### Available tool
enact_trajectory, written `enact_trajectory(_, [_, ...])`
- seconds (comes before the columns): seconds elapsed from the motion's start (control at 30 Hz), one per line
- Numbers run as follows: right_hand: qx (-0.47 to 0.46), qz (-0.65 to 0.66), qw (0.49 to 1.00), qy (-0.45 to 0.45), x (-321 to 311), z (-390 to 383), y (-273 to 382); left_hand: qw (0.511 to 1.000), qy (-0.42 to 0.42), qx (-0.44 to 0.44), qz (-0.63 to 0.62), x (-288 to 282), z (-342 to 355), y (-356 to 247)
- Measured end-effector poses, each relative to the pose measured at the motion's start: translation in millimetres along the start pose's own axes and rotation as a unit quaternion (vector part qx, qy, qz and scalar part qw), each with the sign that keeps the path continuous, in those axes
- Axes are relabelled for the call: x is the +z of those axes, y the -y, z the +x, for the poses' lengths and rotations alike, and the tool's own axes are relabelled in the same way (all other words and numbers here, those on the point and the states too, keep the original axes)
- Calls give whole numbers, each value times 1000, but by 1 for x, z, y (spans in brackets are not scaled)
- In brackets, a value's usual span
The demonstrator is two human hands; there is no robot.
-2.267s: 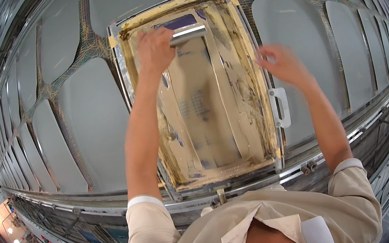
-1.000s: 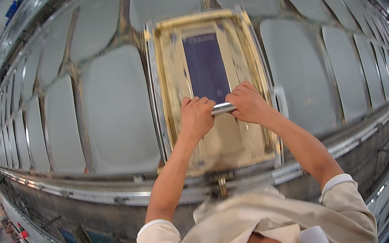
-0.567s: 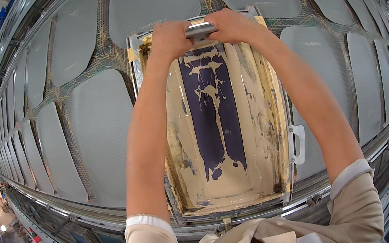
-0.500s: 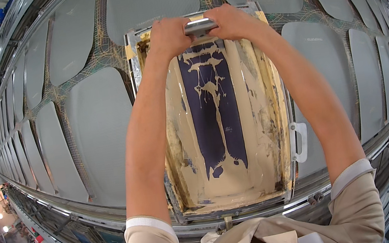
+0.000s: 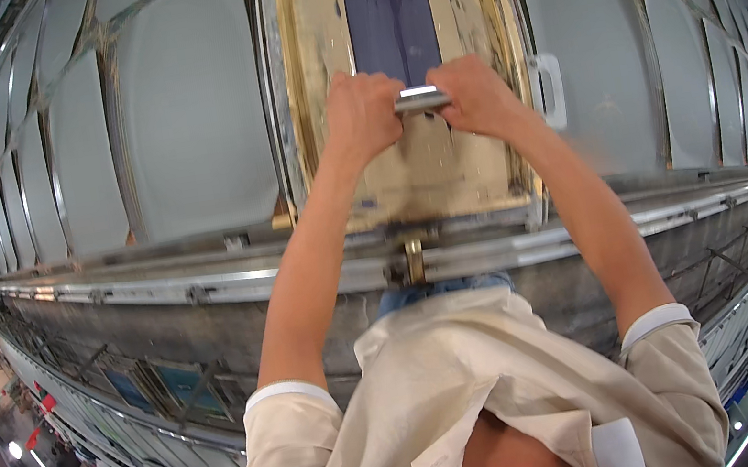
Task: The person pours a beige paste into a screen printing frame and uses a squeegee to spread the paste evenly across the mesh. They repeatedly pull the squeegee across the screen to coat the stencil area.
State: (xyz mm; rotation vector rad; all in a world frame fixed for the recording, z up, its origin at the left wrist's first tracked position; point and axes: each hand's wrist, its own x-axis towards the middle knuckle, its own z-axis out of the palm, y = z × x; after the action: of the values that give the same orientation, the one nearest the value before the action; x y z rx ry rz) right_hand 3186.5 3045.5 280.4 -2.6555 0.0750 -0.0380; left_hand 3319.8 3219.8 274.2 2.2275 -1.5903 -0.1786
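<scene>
A squeegee (image 5: 421,101) with a shiny metal top lies crosswise over the printing screen. My left hand (image 5: 364,114) is closed on its left end, and my right hand (image 5: 476,97) grips the right end. Both arms stretch forward from my body. Beige ink (image 5: 418,174) covers the near part of the screen, and its lower edge is hidden where my hands pass over it. Beyond the squeegee runs a smooth purple strip (image 5: 388,14) of bare mesh. The screen's frame (image 5: 276,64) has ink-stained yellowish inner edges.
Grey flat panels (image 5: 192,116) lie in rows on both sides. A white handle (image 5: 549,91) sits at the frame's right side. A metal rail (image 5: 513,254) crosses in front of my body, with a brass-coloured fitting (image 5: 415,261) on it.
Both hands have drawn the squeegee from the screen's far end toward my body. Beige ink streaks that lay on the purple strip are gone. The view has tilted nearer to my body.
</scene>
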Motion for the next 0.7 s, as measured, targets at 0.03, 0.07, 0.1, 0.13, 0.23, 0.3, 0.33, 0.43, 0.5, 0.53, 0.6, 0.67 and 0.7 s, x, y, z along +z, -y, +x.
enact_trajectory(0.03, [-4, 5, 1000, -5, 9, -29, 16, 1000, 3, -7, 3, 3, -30, -21])
enact_trajectory(0.07, [-10, 7, 1000, -17, 13, -52, 30, 1000, 2, -10, 11, 3, -51, -37])
enact_trajectory(0.1, [-13, 9, 1000, -19, 14, -63, 40, 1000, -10, -10, 12, 4, -64, -42])
enact_trajectory(0.13, [-16, 11, 1000, -21, 16, -74, 49, 1000, -23, -8, 13, 8, -77, -46])
enact_trajectory(0.23, [33, 39, 998, -27, 3, -84, 48, 997, -68, -7, 25, -1, -88, -61])
enact_trajectory(0.3, [125, 128, 980, -90, -26, -70, 35, 997, -61, -22, 47, -13, -87, -63])
enact_trajectory(0.33, [157, 35, 967, -199, -27, -64, 10, 997, -33, -33, 58, -19, -88, -64])
enact_trajectory(0.43, [355, -83, 868, -339, -24, -68, -76, 996, 48, -41, 68, -18, -81, -61])
enact_trajectory(0.5, [467, 25, 843, -265, -14, -80, -129, 998, 40, -24, 50, -11, -81, -64])
enact_trajectory(0.53, [453, 46, 847, -275, -8, -74, -131, 999, 7, -19, 39, -12, -86, -64])
enact_trajectory(0.6, [437, 90, 848, -287, 4, -78, -127, 999, -45, -5, 12, -10, -105, -71])
enact_trajectory(0.67, [410, 112, 844, -327, 3, -72, -112, 999, -52, -12, 0, -10, -132, -83])
enact_trajectory(0.7, [399, 120, 841, -346, 2, -73, -104, 998, -59, -6, 10, -10, -143, -88])
